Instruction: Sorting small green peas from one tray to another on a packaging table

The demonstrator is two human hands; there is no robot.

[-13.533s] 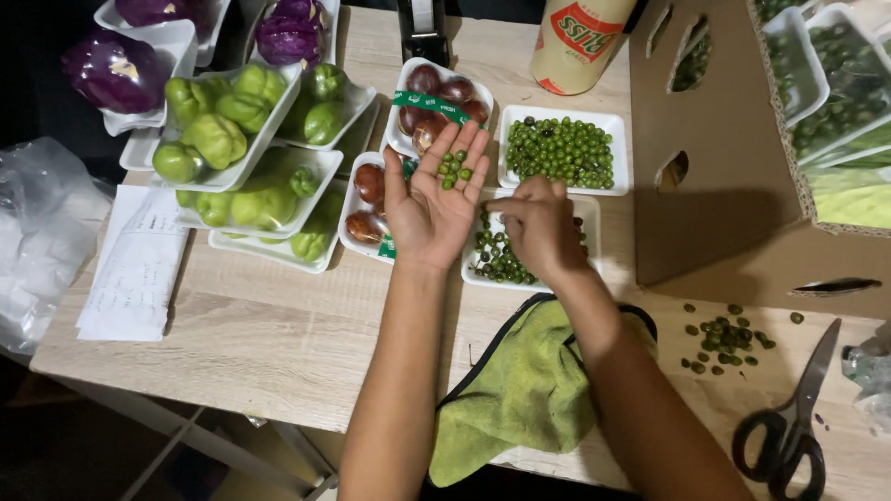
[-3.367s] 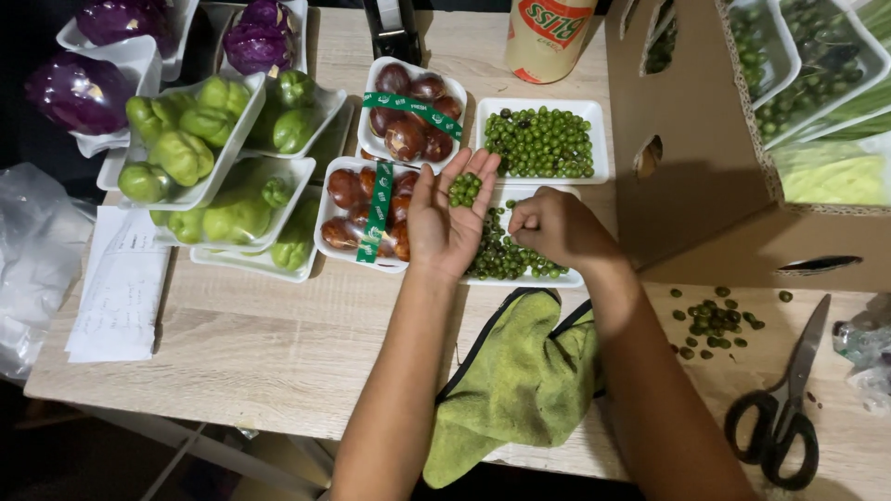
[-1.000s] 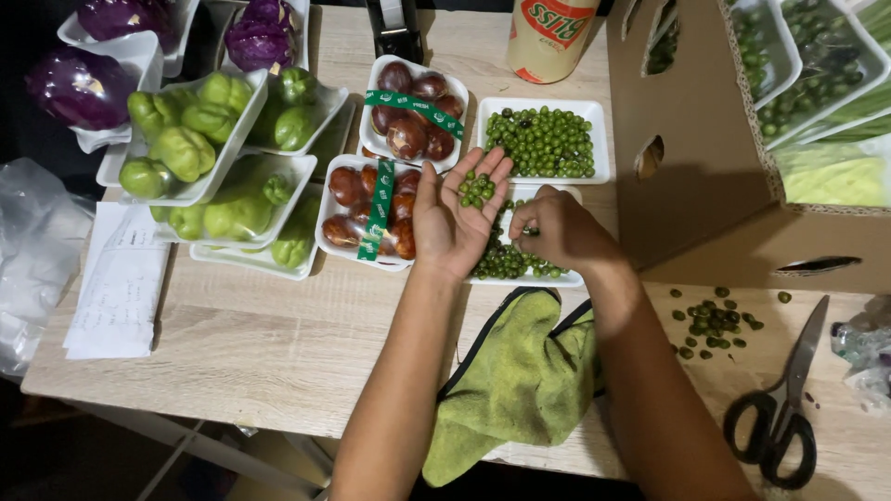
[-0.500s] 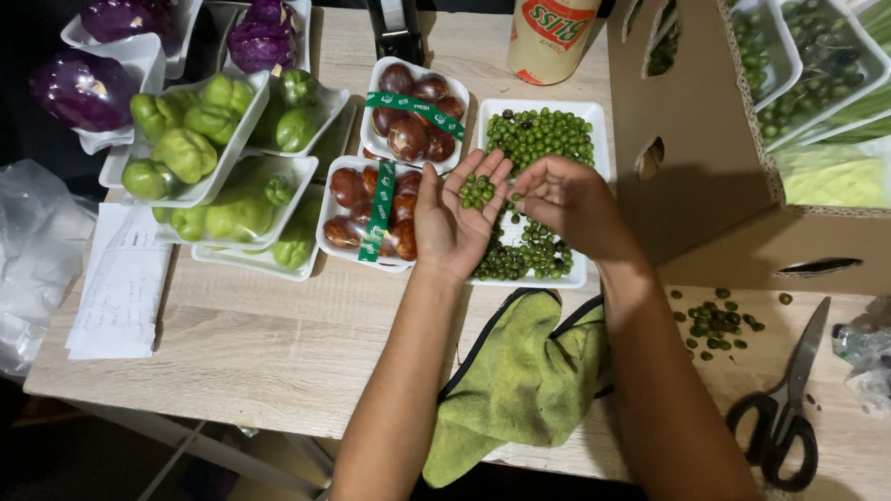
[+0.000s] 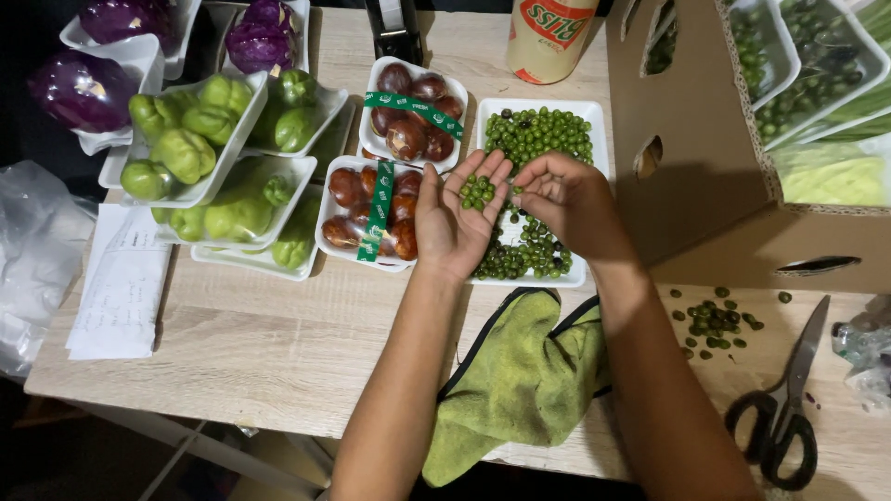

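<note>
My right hand [image 5: 571,199] has risen from the near tray [image 5: 577,276] to the cupped, spread left hand [image 5: 452,223], fingertips pinched beside the small green berries [image 5: 477,191] heaped there.

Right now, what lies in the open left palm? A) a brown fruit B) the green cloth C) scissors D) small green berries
D: a small cluster of small green berries rests on the upturned left hand, held over the white tray of the same berries.
</note>
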